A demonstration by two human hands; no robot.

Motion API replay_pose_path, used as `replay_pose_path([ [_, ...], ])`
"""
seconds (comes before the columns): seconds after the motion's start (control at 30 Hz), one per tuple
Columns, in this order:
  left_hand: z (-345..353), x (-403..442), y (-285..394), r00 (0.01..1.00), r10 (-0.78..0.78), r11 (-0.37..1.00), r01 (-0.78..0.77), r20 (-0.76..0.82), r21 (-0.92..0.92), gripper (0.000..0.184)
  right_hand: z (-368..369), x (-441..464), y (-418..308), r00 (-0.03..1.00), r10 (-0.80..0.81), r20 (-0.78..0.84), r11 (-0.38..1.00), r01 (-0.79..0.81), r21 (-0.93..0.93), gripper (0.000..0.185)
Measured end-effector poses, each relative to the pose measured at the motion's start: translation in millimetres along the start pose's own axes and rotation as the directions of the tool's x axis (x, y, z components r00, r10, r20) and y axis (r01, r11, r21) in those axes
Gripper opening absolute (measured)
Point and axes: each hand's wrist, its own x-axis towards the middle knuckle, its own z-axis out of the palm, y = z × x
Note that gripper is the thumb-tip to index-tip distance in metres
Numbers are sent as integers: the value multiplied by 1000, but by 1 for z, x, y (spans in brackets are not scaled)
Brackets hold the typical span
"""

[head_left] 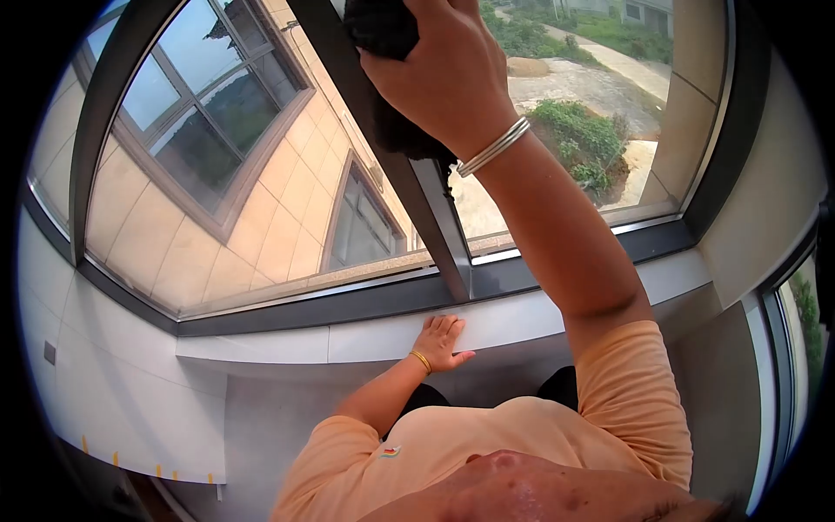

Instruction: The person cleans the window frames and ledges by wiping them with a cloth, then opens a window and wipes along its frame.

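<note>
My right hand is raised high, its fingers wrapped round a black cloth. The cloth lies against the dark upright window bar, and part of it hangs below the hand. Some of the fingers are cut off by the top edge of the view. Lower down, my left hand rests palm down on the white window sill. Its fingers lie flat and its thumb points right, with nothing held.
Large glass panes stand on both sides of the bar. Along their bottom runs a dark frame rail. A white wall panel is at the left, and another window at the right. Outside are a tiled building and bushes.
</note>
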Motion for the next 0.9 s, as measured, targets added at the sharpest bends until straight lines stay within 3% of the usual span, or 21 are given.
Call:
replay_pose_path([
  [0.07,-1,2,2,999,-24,1000,24,29,-7,76,6,19,-19,977,-33,212,999,23,47,60],
  [0.1,0,3,3,999,-22,1000,23,24,-15,76,26,-4,-12,991,-119,58,991,122,-61,60],
  [0.2,4,-1,0,1000,5,1000,-5,-21,9,76,22,-83,12,986,-119,114,993,121,-10,71],
  [0.33,-1,1,1,999,15,1000,-15,-36,1,76,-20,-258,35,909,63,411,995,-23,-101,77],
  [0.4,-7,2,4,999,18,1000,-18,-28,-18,76,-38,-332,48,827,239,510,971,-211,-113,78],
  [0.47,-11,2,6,999,-16,998,12,51,69,76,-57,-369,54,624,464,629,878,-418,-234,74],
  [0.5,-8,1,5,1000,12,997,-11,-12,78,74,-65,-366,54,620,476,624,873,-419,-249,74],
  [0.57,-3,-1,3,999,23,999,-21,-31,48,74,-73,-333,56,454,577,679,777,-562,-285,70],
  [0.63,3,-3,-1,997,31,999,-29,-77,21,74,-68,-259,36,700,437,564,877,-472,-94,61],
  [0.67,3,-4,-1,997,41,999,-40,-72,13,74,-63,-219,28,843,269,465,949,-315,24,64],
  [0.73,4,-4,-2,996,19,1000,-20,-89,-16,73,-55,-143,3,947,16,321,1000,-22,17,66],
  [0.77,6,-4,-3,996,17,1000,-19,-89,-18,73,-49,-120,-6,956,-85,281,996,90,-7,61],
  [0.8,6,-3,-4,996,25,999,-27,-86,-20,73,-36,-116,-5,957,-82,279,996,90,-15,61],
  [0.87,5,-4,-2,996,13,1000,-13,-90,1,73,-12,-112,-5,890,-323,322,887,403,-225,69],
  [0.9,5,-4,-1,996,20,1000,-20,-83,-3,73,2,-133,12,871,-382,310,800,479,-361,63],
])
